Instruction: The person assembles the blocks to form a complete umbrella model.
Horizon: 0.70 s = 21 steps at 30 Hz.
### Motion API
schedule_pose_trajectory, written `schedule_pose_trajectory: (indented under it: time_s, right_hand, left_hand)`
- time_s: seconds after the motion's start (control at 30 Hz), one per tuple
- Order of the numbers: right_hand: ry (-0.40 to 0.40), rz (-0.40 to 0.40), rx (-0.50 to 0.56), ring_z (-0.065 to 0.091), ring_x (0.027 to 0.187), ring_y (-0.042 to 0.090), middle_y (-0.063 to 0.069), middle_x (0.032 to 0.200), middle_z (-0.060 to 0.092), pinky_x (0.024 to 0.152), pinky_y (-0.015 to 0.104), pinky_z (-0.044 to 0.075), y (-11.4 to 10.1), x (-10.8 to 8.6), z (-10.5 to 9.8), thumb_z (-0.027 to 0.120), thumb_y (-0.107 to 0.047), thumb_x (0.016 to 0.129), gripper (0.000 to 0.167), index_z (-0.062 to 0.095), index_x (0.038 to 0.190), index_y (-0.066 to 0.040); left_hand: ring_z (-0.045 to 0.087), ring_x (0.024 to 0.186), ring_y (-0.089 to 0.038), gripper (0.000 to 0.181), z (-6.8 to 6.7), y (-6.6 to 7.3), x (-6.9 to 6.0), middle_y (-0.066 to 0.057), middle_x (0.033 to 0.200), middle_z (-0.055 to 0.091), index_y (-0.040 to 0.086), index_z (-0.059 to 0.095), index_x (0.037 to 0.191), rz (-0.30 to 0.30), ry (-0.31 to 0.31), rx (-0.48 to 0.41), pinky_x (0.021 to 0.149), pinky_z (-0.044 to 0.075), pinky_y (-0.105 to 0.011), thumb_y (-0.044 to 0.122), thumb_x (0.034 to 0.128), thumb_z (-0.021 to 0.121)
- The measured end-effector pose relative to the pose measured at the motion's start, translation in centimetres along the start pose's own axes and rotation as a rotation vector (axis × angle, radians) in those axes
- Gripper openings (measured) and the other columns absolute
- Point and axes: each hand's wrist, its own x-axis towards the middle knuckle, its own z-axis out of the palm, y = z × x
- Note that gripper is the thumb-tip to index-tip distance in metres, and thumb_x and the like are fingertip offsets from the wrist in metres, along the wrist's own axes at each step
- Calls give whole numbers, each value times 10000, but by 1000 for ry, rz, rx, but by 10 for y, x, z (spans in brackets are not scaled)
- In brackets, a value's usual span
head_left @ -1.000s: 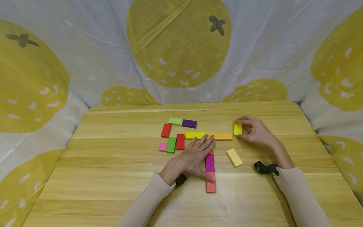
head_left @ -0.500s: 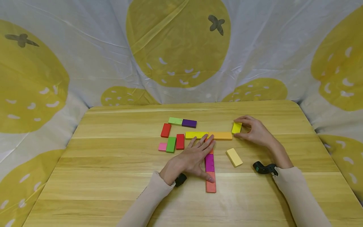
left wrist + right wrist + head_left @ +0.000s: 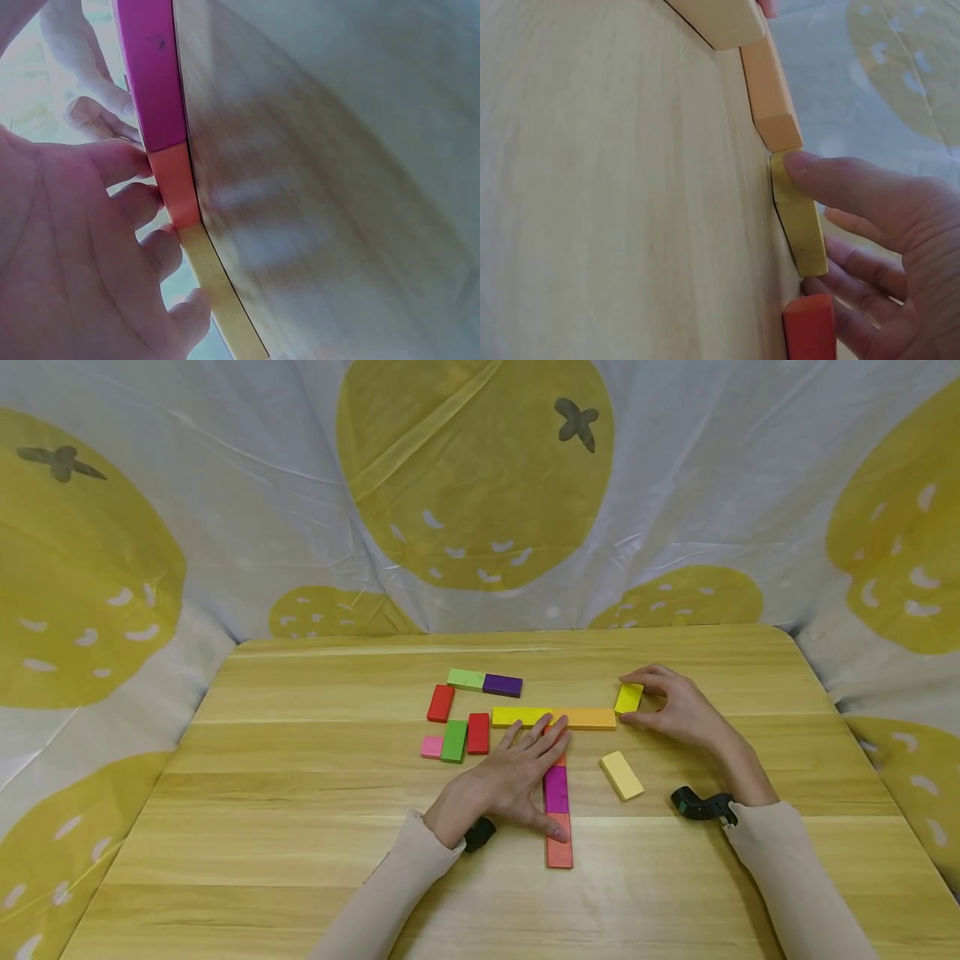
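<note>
In the head view my left hand (image 3: 502, 777) lies with spread fingers over a T of blocks. Its fingertips touch the joint of a yellow block (image 3: 517, 717) and a light orange block (image 3: 590, 719); the thumb rests on a coral block (image 3: 559, 853) at the column's near end, below a magenta block (image 3: 556, 789). An orange block (image 3: 176, 184) between them shows in the left wrist view. My right hand (image 3: 678, 714) pinches a small yellow block (image 3: 628, 699) between thumb and fingers, slightly slanted at the light orange block's right end. Behind those fingers sits a red block (image 3: 810, 330).
A cream block (image 3: 622, 776) lies at an angle right of the column. Left of the T are red (image 3: 477, 733), green (image 3: 453, 742) and pink (image 3: 431, 747) blocks. Farther back lie another red block (image 3: 441, 703), a light green (image 3: 466, 679) and a purple one (image 3: 503, 685).
The small yellow block has turned slightly, its near end swinging left toward the light orange block, as my right fingers shifted a little. My left hand has stayed in place.
</note>
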Motion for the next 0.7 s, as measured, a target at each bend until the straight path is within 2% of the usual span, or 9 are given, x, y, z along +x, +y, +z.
schedule_pose_trajectory:
  time_s: [0.3,0.4,0.53,0.63,0.7]
  right_hand:
    - [7,-9,-6,605,1108,309,148,1303,631,927,475,508,-1,2,0,889,-213,825,570,685,1334,-55]
    - [3,-9,1,595,1156,353,171,1339,608,965,537,503,-3,1,-3,872,-218,846,564,675,1343,-39]
    - [-8,8,69,566,1278,458,179,1380,577,1051,654,469,-11,-3,-13,825,-226,898,548,643,1377,-33]
    - [-43,0,128,586,1267,456,166,1361,594,1060,650,477,-18,-8,-22,806,-212,916,528,632,1382,-33]
    - [-91,-19,140,615,1234,395,145,1334,627,1043,617,506,-23,-12,-25,806,-218,917,515,640,1369,-36]
  left_hand:
    - [-136,1628,-225,1307,0,-1,0,-1,1758,-124,146,4,1679,-4,-1,-3,1323,-38,-511,768,782,723]
    - [-142,1627,-221,1307,0,-1,0,0,1757,-128,145,3,1679,-4,-2,-4,1323,-42,-511,768,783,722]
    - [-156,1624,-212,1309,-1,0,0,4,1755,-137,148,-3,1679,-5,-6,-7,1322,-50,-508,769,783,722]
    - [-158,1623,-209,1314,-1,0,0,8,1755,-139,152,-5,1679,-8,-10,-4,1322,-50,-505,772,779,723]
    - [-158,1624,-208,1316,0,0,1,9,1755,-137,153,-2,1679,-10,-11,-1,1323,-46,-505,775,775,724]
